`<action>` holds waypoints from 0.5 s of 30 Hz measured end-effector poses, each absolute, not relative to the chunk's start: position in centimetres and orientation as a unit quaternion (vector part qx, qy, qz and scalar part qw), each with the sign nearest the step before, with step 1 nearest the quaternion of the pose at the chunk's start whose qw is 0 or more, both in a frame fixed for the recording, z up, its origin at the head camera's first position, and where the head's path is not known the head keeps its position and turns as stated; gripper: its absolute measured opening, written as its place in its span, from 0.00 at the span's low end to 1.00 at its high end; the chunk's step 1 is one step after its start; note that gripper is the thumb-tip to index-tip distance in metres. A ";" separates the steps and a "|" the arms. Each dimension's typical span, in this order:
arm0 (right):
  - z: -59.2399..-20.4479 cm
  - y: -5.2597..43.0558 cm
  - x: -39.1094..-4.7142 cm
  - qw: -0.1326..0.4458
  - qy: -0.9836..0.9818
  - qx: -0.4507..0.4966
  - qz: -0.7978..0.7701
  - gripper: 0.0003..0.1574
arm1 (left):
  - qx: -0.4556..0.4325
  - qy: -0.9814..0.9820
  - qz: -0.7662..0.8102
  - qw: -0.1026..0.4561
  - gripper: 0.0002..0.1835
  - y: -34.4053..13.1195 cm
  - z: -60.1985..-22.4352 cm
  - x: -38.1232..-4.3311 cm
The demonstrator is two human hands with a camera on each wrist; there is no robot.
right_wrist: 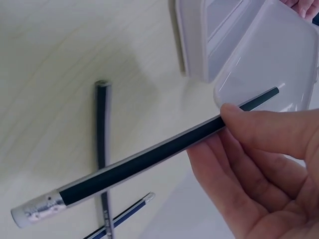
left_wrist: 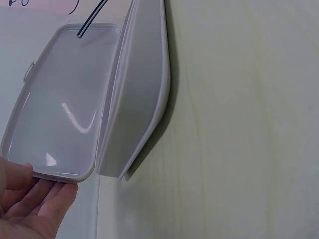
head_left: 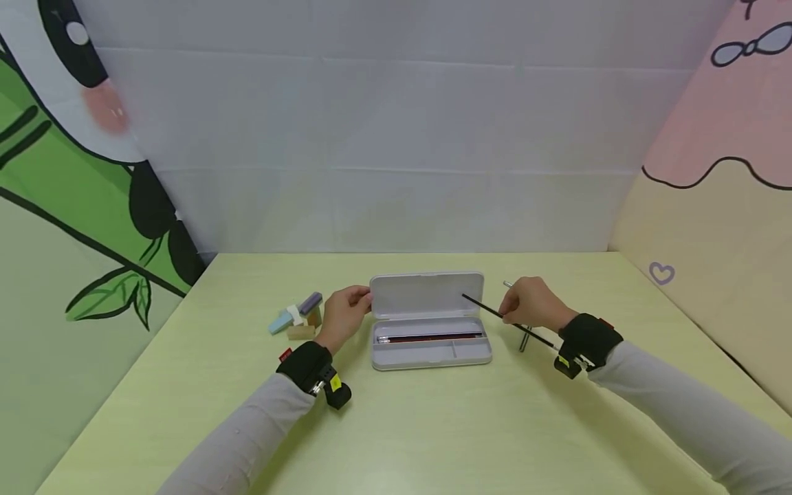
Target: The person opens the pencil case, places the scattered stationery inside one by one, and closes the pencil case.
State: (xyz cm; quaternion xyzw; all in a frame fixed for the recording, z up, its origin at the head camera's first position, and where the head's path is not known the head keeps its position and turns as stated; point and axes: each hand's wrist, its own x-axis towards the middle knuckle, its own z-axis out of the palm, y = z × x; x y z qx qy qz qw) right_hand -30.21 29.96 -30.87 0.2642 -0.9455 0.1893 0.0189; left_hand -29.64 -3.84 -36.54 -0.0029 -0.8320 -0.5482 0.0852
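A white pencil case [head_left: 433, 361] lies open on the table with its lid [head_left: 427, 295] raised. One dark pencil [head_left: 433, 337] rests in its upper compartment. My left hand [head_left: 344, 316] holds the lid's left edge, thumb on one face and fingers behind, as the left wrist view shows. Between thumb and fingers my right hand [head_left: 533, 302] pinches a dark striped pencil [right_wrist: 149, 159] with a white eraser in a silver ferrule. That pencil is tilted above the table, its far end near the lid's right side. Below it lie more striped pencils [right_wrist: 102, 124], partly hidden by the hand.
Left of the case, beside my left hand, is a small group of blocks: a light blue block [head_left: 281, 322], a purple block [head_left: 310, 303], a white piece [head_left: 294, 315] and tan blocks [head_left: 301, 333]. A pale wall [head_left: 402, 137] stands behind the table.
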 end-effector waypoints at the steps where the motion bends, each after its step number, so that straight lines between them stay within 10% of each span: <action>1: -30.8 29.7 -30.2 0.020 -0.943 0.271 0.191 0.03 | -0.002 -0.831 -0.550 0.084 0.14 -3.8 -36.5 -29.6; 15: -30.5 27.1 -30.7 0.041 -0.926 0.317 0.200 0.03 | 0.005 -0.830 -0.552 0.077 0.14 -3.9 -36.6 -29.8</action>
